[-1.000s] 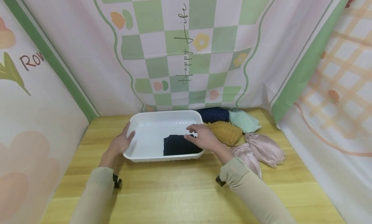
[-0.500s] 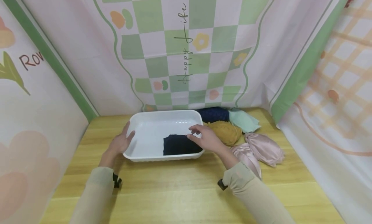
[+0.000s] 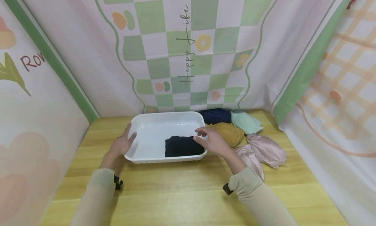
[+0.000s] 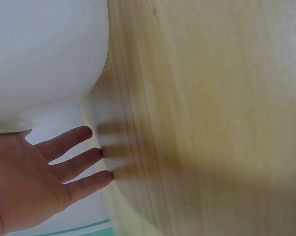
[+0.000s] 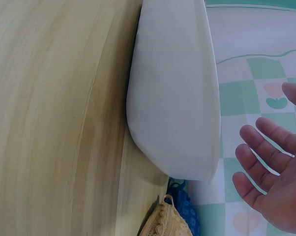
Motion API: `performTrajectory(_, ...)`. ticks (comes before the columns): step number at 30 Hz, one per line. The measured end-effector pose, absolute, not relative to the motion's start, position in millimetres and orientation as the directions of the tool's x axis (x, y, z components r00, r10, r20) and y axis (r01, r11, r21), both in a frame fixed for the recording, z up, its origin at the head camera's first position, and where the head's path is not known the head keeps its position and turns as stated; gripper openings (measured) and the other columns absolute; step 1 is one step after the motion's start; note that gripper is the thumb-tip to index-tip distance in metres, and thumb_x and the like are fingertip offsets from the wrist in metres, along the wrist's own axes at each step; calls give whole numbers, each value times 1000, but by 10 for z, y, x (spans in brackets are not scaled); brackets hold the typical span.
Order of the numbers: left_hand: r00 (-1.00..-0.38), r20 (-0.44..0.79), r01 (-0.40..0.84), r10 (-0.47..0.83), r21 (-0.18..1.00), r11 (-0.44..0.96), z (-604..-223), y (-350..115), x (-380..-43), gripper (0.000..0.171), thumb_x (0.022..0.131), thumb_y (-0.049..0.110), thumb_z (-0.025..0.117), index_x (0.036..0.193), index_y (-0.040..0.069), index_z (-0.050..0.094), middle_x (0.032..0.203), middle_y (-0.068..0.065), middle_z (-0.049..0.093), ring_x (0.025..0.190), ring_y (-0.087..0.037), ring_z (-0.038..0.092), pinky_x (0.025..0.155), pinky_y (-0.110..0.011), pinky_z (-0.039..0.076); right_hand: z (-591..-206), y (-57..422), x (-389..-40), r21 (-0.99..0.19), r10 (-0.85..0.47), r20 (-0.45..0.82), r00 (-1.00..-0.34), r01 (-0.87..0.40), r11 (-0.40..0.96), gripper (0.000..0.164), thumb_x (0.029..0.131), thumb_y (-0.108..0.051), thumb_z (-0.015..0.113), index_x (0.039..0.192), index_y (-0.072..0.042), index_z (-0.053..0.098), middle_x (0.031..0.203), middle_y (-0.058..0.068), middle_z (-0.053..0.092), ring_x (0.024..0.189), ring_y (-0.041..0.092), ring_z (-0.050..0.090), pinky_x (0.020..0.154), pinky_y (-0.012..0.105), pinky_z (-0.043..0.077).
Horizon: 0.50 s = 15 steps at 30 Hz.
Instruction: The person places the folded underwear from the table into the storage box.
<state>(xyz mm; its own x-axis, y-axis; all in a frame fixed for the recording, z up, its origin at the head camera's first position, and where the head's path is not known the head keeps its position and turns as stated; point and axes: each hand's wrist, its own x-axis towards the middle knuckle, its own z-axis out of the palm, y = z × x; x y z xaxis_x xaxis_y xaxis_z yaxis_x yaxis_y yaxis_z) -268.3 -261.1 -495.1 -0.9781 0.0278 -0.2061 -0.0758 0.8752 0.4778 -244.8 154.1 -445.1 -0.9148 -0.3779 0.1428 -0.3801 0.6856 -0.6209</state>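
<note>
A white rectangular plastic tray [image 3: 152,131] stands on the wooden table, its right front part holding a folded black cloth [image 3: 183,146]. My left hand [image 3: 121,143] is at the tray's left rim, thumb above the edge; in the left wrist view its other fingers [image 4: 81,187] stretch out straight beside the tray wall. Over the right rim hovers my right hand [image 3: 212,141], fingers loosely bent and holding nothing. The right wrist view shows that hand [image 5: 281,177] spread apart from the tray's side wall [image 5: 175,88].
Right of the tray lie a mustard-yellow bundle [image 3: 227,134] with scalloped trim, a navy one [image 3: 215,116], a mint-green one [image 3: 246,121] and pink satin pieces [image 3: 267,151]. A printed curtain [image 3: 164,56] hangs behind the table [image 3: 176,193].
My right hand has drifted slightly right, from above the black cloth toward the tray's right rim. The left hand, tray and cloth have stayed in place.
</note>
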Motion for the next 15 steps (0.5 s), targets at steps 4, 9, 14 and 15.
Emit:
performTrajectory(4, -978, -206, -82, 24, 489, 868, -4953, -2603, -2679, 75, 104, 62, 15, 159, 23, -17, 150, -38, 37, 119, -55, 56, 97, -60, 48, -4432, 1582, -2414, -646, -376, 164, -912, -387, 658, 44, 98, -42, 60, 129, -11, 64, 116, 8, 70, 110, 25, 63, 95, 46, 52)
performTrajectory(9, -980, -199, -71, 31, 487, 871, -4955, -2595, -2675, 75, 104, 61, 16, 160, 21, -16, 147, -39, 40, 114, -53, 59, 94, -58, 49, -4413, 1618, -2369, -666, -365, 160, -917, -373, 646, 43, 98, -41, 61, 129, -11, 63, 115, 8, 70, 110, 26, 62, 94, 49, 52)
performTrajectory(14, -979, -203, -74, 30, 483, 873, -4964, -2597, -2674, 75, 104, 62, 15, 159, 22, -17, 146, -40, 40, 117, -54, 57, 98, -60, 47, -4415, 1644, -2347, -659, -348, 150, -925, -356, 663, 44, 98, -41, 61, 129, -10, 63, 115, 8, 70, 110, 26, 63, 93, 47, 52)
performTrajectory(15, -978, -205, -75, 29, 484, 872, -4964, -2597, -2674, 75, 104, 62, 15, 159, 22, -18, 147, -40, 40, 118, -55, 56, 100, -61, 46, -4415, 1651, -2345, -658, -344, 148, -927, -352, 666, 44, 98, -41, 61, 130, -10, 63, 116, 8, 70, 110, 26, 63, 93, 47, 52)
